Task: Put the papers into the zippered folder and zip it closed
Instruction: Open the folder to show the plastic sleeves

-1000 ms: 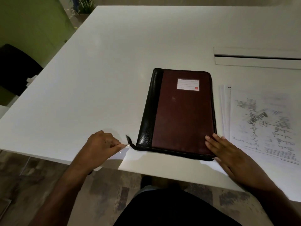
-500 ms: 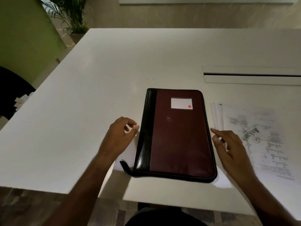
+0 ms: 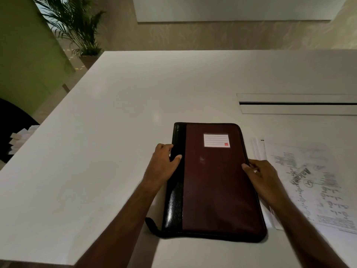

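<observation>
head view: closed folder [image 3: 216,180] laid flat on table [image 3: 116,132], spine to left. left edge gripped by left hand [image 3: 164,165], thumb on black spine, fingers curled round edge. right edge pinched by right hand [image 3: 264,178], thumb on cover. papers [image 3: 309,180] spread on table just right of folder, partly under right hand.

both arms reach forward; left hand [image 3: 164,164] and right hand [image 3: 264,176] curled
</observation>
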`<action>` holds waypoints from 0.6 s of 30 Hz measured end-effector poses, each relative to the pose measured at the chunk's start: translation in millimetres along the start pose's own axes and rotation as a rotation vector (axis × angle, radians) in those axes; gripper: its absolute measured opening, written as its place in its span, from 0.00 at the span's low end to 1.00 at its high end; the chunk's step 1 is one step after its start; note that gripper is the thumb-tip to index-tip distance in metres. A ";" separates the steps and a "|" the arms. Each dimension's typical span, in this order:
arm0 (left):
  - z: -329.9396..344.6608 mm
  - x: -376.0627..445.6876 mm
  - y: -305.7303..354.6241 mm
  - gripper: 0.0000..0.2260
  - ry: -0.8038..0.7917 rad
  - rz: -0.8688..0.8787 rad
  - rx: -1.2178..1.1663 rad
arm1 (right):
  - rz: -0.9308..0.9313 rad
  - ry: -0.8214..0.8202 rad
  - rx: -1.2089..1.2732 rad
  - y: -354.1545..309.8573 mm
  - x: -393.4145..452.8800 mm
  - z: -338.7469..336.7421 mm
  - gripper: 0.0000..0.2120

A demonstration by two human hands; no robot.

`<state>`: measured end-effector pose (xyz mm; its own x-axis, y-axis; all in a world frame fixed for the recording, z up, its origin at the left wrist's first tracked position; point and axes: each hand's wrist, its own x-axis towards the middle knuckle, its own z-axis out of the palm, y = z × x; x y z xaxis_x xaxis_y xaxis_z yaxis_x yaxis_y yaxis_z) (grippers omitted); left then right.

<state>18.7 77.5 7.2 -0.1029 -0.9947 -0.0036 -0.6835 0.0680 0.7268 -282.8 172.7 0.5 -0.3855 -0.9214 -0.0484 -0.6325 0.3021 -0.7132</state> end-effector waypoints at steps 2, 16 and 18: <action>1.8 0.3 -1.8 0.23 0.001 -0.005 -0.029 | 0.002 0.021 0.008 -2.5 -1.6 2.5 0.19; -1.3 10.7 -5.6 0.23 -0.035 -0.044 -0.049 | -0.086 0.078 0.155 -81.0 -9.4 -40.0 0.13; -8.8 11.9 0.8 0.24 -0.033 -0.042 -0.067 | -0.132 0.072 0.204 -101.8 -9.5 -46.8 0.12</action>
<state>23.3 65.1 13.8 -0.0995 -0.9934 -0.0565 -0.6379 0.0202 0.7699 -246.2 162.1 106.3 -0.3606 -0.9274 0.0991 -0.5349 0.1185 -0.8366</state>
